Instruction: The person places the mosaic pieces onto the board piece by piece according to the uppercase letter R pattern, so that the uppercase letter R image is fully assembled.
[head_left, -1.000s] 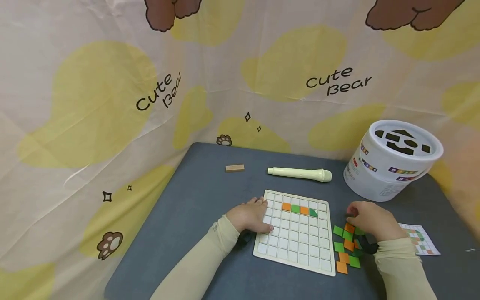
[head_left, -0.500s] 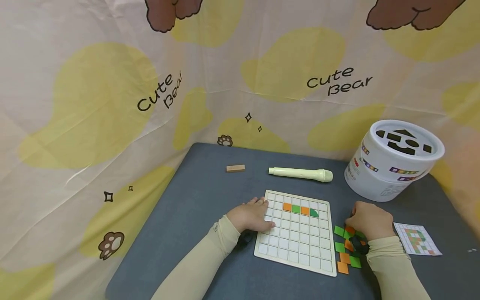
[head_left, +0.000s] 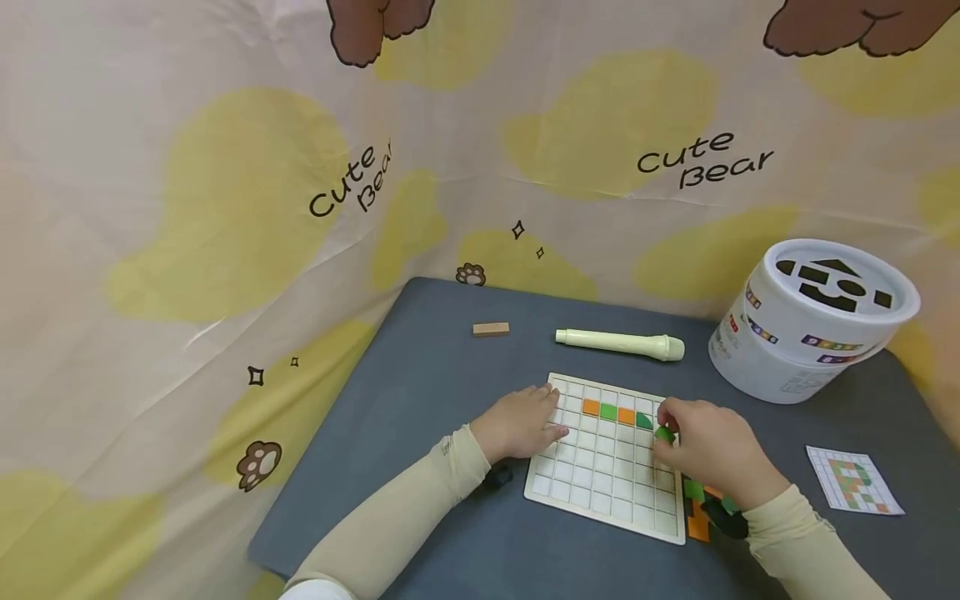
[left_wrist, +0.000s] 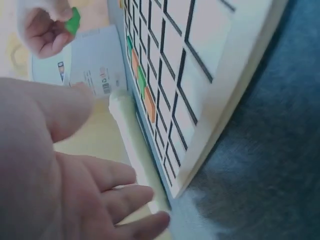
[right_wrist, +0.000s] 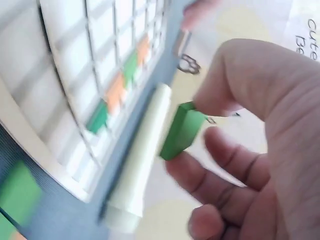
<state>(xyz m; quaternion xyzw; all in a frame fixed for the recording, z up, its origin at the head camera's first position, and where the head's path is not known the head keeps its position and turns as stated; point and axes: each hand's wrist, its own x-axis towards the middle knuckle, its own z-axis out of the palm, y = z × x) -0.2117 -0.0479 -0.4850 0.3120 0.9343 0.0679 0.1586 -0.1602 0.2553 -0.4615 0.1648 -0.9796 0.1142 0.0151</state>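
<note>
A white grid board (head_left: 592, 479) lies on the dark table, and in one of its upper rows sit an orange, a green, another orange and a dark green tile (head_left: 643, 420) with a rounded side. My left hand (head_left: 517, 423) rests on the board's left edge with fingers spread. Above the board's right side, my right hand (head_left: 708, 442) pinches a green tile (right_wrist: 182, 134) between thumb and fingers, apart from the surface. Loose orange and green tiles (head_left: 699, 525) lie right of the board, partly hidden under the right hand and wrist.
A printed pattern card (head_left: 855, 481) lies at the right. The white bucket (head_left: 795, 350), with shaped holes in its lid, stands at the back right. Behind the board are a pale microphone-shaped stick (head_left: 618, 343) and a small wooden block (head_left: 491, 329). A patterned cloth (head_left: 450, 125) hangs behind the table.
My right hand has lifted a green tile from the loose pile and moved left over the board's right edge. The left hand stays on the board. The head view has shifted slightly.
</note>
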